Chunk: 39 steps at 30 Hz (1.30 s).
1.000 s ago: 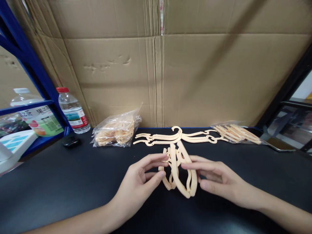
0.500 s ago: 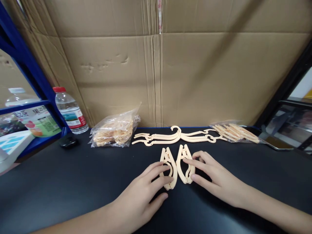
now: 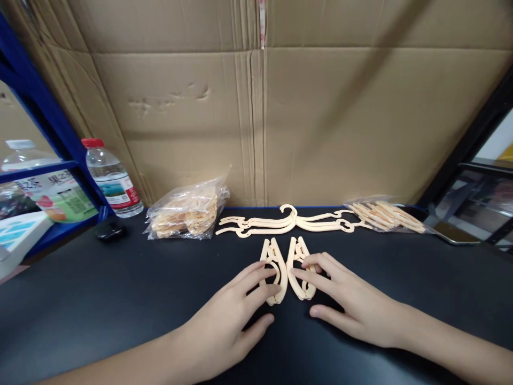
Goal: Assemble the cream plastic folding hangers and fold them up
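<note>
Two folded cream plastic hangers lie side by side on the black table (image 3: 132, 299), their curved edges close together in the middle. My left hand (image 3: 240, 315) rests its fingertips on the left folded hanger (image 3: 284, 278), with the thumb apart on the table side. Over the right folded hanger (image 3: 294, 278) my right hand (image 3: 348, 305) spreads its fingers, the fingertips touching it and the thumb held away. Neither hand is wrapped round anything. Just behind lie unfolded cream hangers (image 3: 272, 227), stacked flat with a hook pointing up.
A clear bag of cream hangers (image 3: 186, 211) sits back left, and another bag (image 3: 387, 215) back right beside a flat phone-like object (image 3: 457, 234). A water bottle (image 3: 114, 182) and a small black object (image 3: 111, 231) stand left. Cardboard (image 3: 340, 107) walls the back.
My right thumb has moved off the right folded hanger, and the right fingers now reach further across it. Both folded hangers have shifted slightly left in view. My left hand stays on its hanger.
</note>
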Each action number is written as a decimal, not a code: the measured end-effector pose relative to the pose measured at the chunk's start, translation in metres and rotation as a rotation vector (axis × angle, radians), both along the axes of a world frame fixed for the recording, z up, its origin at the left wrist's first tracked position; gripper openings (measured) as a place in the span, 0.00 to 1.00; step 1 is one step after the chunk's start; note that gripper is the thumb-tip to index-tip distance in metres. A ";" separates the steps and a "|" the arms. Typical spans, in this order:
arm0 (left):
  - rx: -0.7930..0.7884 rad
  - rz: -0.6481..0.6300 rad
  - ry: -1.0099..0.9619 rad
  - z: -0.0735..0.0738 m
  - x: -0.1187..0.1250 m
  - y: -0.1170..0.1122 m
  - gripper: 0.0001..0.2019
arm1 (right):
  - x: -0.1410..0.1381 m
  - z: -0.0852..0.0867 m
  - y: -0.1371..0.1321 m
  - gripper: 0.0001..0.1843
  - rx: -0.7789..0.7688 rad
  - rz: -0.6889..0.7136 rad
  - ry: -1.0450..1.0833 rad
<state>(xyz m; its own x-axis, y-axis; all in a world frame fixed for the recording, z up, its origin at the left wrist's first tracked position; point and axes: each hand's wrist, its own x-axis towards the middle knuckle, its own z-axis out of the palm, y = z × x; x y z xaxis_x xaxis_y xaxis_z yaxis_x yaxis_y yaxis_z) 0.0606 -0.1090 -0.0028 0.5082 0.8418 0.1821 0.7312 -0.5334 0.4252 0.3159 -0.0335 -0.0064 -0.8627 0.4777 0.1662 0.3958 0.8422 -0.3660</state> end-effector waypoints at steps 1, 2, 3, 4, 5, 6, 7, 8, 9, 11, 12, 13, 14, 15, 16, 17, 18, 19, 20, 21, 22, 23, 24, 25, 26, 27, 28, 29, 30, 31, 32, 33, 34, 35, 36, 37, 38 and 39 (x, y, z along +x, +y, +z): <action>0.003 -0.001 -0.007 0.000 -0.001 0.000 0.20 | 0.000 0.000 0.001 0.28 0.006 0.006 -0.002; 0.007 0.000 -0.019 0.000 -0.001 0.000 0.19 | 0.000 0.000 0.002 0.28 0.013 0.009 -0.003; 0.012 -0.002 -0.034 0.000 -0.002 0.001 0.19 | 0.000 -0.001 0.004 0.28 0.020 0.011 -0.003; 0.018 -0.005 -0.052 0.000 -0.002 0.001 0.19 | 0.000 -0.001 0.005 0.28 0.028 0.011 0.001; 0.025 -0.006 -0.070 0.000 -0.003 0.002 0.20 | 0.000 -0.002 0.006 0.28 0.035 0.012 0.004; 0.030 -0.007 -0.083 0.000 -0.003 0.002 0.20 | -0.001 -0.003 0.007 0.28 0.041 0.014 0.009; 0.033 -0.008 -0.088 0.000 -0.003 0.003 0.20 | -0.001 -0.003 0.007 0.27 0.045 0.018 0.015; 0.037 -0.010 -0.083 0.000 -0.003 0.004 0.20 | -0.001 -0.004 0.007 0.27 0.046 0.021 0.022; 0.040 -0.010 -0.070 0.001 -0.003 0.004 0.20 | -0.001 -0.005 0.007 0.27 0.048 0.023 0.032; 0.057 -0.013 -0.033 0.001 -0.003 0.005 0.19 | -0.001 -0.006 0.007 0.26 0.048 0.024 0.065; 0.073 -0.013 -0.016 0.002 -0.003 0.006 0.19 | -0.001 -0.006 0.008 0.25 0.048 0.019 0.089; 0.094 -0.011 -0.006 0.003 -0.005 0.008 0.18 | 0.000 -0.006 0.010 0.24 0.052 0.009 0.117; 0.119 -0.006 -0.004 0.003 -0.007 0.010 0.18 | 0.002 -0.006 0.014 0.23 0.062 -0.006 0.148; 0.145 0.005 -0.012 0.003 -0.010 0.013 0.17 | 0.004 -0.006 0.020 0.22 0.084 -0.030 0.178; 0.167 0.022 -0.025 0.003 -0.014 0.017 0.16 | 0.008 -0.007 0.027 0.20 0.117 -0.065 0.205; 0.184 0.049 -0.041 0.002 -0.018 0.021 0.15 | 0.012 -0.008 0.037 0.19 0.161 -0.104 0.229; 0.194 0.083 -0.059 0.001 -0.023 0.026 0.14 | 0.017 -0.010 0.047 0.17 0.212 -0.152 0.247; 0.199 0.126 -0.076 0.000 -0.027 0.030 0.13 | 0.024 -0.012 0.059 0.16 0.260 -0.198 0.258; 0.197 0.169 -0.092 -0.002 -0.031 0.034 0.12 | 0.031 -0.015 0.071 0.15 0.300 -0.234 0.261; 0.192 0.205 -0.106 -0.003 -0.034 0.037 0.12 | 0.038 -0.018 0.083 0.15 0.331 -0.268 0.259; 0.184 0.233 -0.118 -0.004 -0.036 0.039 0.12 | 0.044 -0.021 0.094 0.15 0.363 -0.290 0.258; 0.177 0.248 -0.126 -0.005 -0.037 0.040 0.12 | 0.050 -0.024 0.104 0.15 0.392 -0.305 0.254; 0.169 0.251 -0.128 -0.006 -0.037 0.040 0.12 | 0.055 -0.028 0.111 0.15 0.412 -0.317 0.248; 0.165 0.243 -0.126 -0.006 -0.037 0.039 0.12 | 0.059 -0.031 0.117 0.15 0.428 -0.324 0.240; 0.165 0.227 -0.120 -0.006 -0.036 0.038 0.12 | 0.062 -0.033 0.121 0.15 0.440 -0.328 0.228; 0.170 0.208 -0.113 -0.006 -0.034 0.036 0.12 | 0.063 -0.035 0.124 0.15 0.448 -0.329 0.214; 0.175 0.188 -0.105 -0.006 -0.033 0.035 0.12 | 0.064 -0.036 0.125 0.15 0.452 -0.327 0.198; 0.181 0.170 -0.097 -0.006 -0.032 0.033 0.12 | 0.064 -0.037 0.125 0.15 0.454 -0.325 0.183; 0.187 0.159 -0.092 -0.005 -0.031 0.032 0.13 | 0.063 -0.037 0.124 0.15 0.454 -0.323 0.171; 0.191 0.152 -0.089 -0.005 -0.030 0.032 0.13 | 0.062 -0.037 0.123 0.15 0.451 -0.321 0.163; 0.194 0.149 -0.087 -0.005 -0.030 0.031 0.13 | 0.062 -0.036 0.122 0.14 0.447 -0.319 0.160; 0.197 0.146 -0.087 -0.005 -0.030 0.031 0.13 | 0.061 -0.036 0.121 0.14 0.442 -0.317 0.161; 0.198 0.143 -0.088 -0.004 -0.029 0.031 0.12 | 0.061 -0.035 0.121 0.14 0.436 -0.313 0.164; 0.197 0.139 -0.089 -0.004 -0.029 0.031 0.12 | 0.061 -0.034 0.120 0.13 0.428 -0.307 0.169; 0.198 0.133 -0.089 -0.004 -0.029 0.031 0.12 | 0.061 -0.034 0.120 0.12 0.418 -0.301 0.173; 0.198 0.125 -0.088 -0.004 -0.029 0.030 0.12 | 0.060 -0.033 0.119 0.12 0.407 -0.295 0.177; 0.200 0.120 -0.088 -0.004 -0.029 0.030 0.12 | 0.060 -0.033 0.119 0.11 0.398 -0.289 0.184; 0.202 0.115 -0.087 -0.004 -0.029 0.030 0.12 | 0.059 -0.033 0.119 0.10 0.389 -0.286 0.193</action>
<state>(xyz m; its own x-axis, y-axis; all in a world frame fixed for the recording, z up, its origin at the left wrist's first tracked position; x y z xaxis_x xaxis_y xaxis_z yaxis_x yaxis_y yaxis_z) 0.0317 -0.0790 -0.0064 0.3862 0.8351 0.3918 0.7574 -0.5295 0.3821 0.3753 0.0850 -0.0390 -0.6429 0.5606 0.5219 0.5860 0.7988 -0.1362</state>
